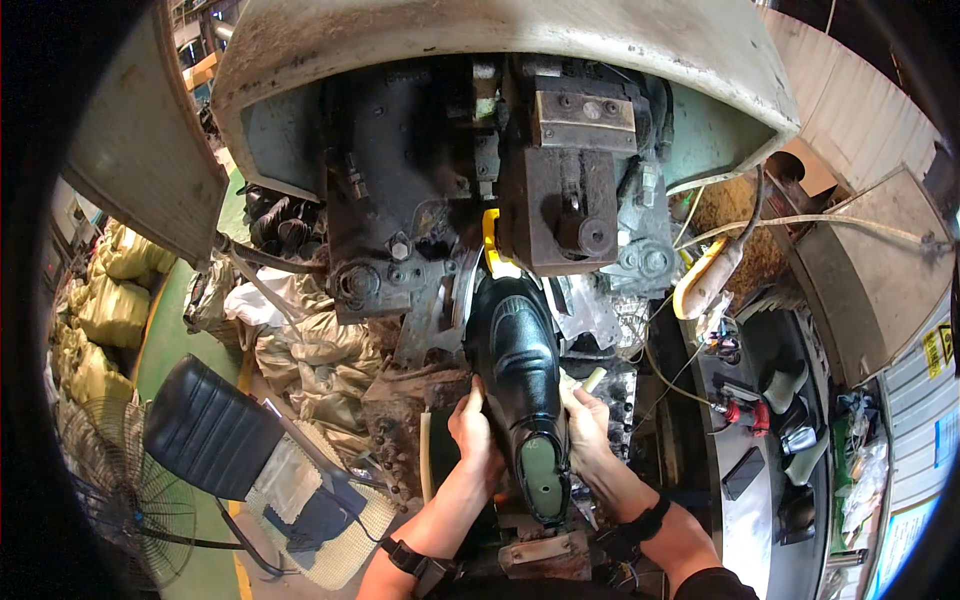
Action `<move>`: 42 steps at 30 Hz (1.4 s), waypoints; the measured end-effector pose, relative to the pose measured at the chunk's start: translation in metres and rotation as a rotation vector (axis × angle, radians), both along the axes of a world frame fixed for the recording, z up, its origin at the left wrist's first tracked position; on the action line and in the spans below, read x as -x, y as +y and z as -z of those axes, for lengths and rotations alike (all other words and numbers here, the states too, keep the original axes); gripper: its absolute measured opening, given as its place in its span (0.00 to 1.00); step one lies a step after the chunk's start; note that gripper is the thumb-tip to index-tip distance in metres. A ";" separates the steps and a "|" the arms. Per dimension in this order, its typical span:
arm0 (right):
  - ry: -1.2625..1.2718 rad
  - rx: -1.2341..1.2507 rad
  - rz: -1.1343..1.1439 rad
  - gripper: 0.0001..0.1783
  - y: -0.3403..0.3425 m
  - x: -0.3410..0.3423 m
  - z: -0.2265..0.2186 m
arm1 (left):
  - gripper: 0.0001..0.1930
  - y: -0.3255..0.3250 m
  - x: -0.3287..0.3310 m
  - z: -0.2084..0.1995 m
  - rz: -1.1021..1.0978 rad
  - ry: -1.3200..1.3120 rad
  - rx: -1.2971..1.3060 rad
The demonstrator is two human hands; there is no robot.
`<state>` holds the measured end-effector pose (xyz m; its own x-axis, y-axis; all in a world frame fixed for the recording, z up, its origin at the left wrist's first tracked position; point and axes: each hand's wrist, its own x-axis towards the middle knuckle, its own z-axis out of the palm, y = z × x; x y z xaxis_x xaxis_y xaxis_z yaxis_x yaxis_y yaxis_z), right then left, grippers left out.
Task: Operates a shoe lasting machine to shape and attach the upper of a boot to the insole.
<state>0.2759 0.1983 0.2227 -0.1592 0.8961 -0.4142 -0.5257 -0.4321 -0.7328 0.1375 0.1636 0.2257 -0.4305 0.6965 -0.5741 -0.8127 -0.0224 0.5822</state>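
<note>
Both hands pinch the shoe (515,345) between them, left hand (475,430) against its left flank and right hand (590,425) against its right; the undersides of the grip are hidden. Its toe meets the machine (560,215) midway along the front edge, just below a yellow part (492,235), and its heel points back at the person. Judging by the snug fit, the shoe is already over its green last (541,472) and lined up at the machine; whether the toe is clamped cannot be told. Letting go is not yet done. Both forearms slant inward from the lower edge, palms facing each other, a black strap (405,558) around the left wrist.
</note>
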 end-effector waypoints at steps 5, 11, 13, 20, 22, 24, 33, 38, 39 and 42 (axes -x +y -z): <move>0.095 0.016 0.043 0.12 0.004 0.003 0.013 | 0.18 0.003 0.000 0.009 -0.012 0.047 -0.005; 0.080 -0.031 0.054 0.14 0.010 0.007 0.024 | 0.18 0.011 0.003 0.044 -0.063 0.306 0.019; 0.117 -0.054 0.063 0.15 0.012 0.008 0.026 | 0.18 0.013 0.004 0.054 -0.093 0.335 0.007; 0.100 -0.027 -0.041 0.18 0.018 0.002 0.024 | 0.18 0.014 0.002 0.035 -0.078 0.204 -0.067; 0.179 0.019 -0.052 0.15 0.021 0.000 0.025 | 0.19 0.012 0.000 0.023 -0.076 0.152 -0.088; 0.187 0.031 -0.049 0.16 0.018 0.001 0.022 | 0.20 0.010 0.001 0.015 -0.010 0.135 -0.045; 0.156 0.035 -0.064 0.17 0.006 0.000 0.007 | 0.21 0.002 0.008 0.013 0.088 0.130 -0.048; -0.078 -0.049 -0.203 0.18 0.001 -0.028 0.025 | 0.19 -0.035 0.034 0.035 0.223 0.123 -0.135; -0.142 -0.071 -0.289 0.18 -0.002 -0.040 0.023 | 0.18 -0.045 0.041 0.038 0.248 0.149 -0.047; -0.192 0.001 -0.314 0.21 -0.011 -0.049 0.013 | 0.19 -0.058 0.044 0.045 0.260 0.176 -0.009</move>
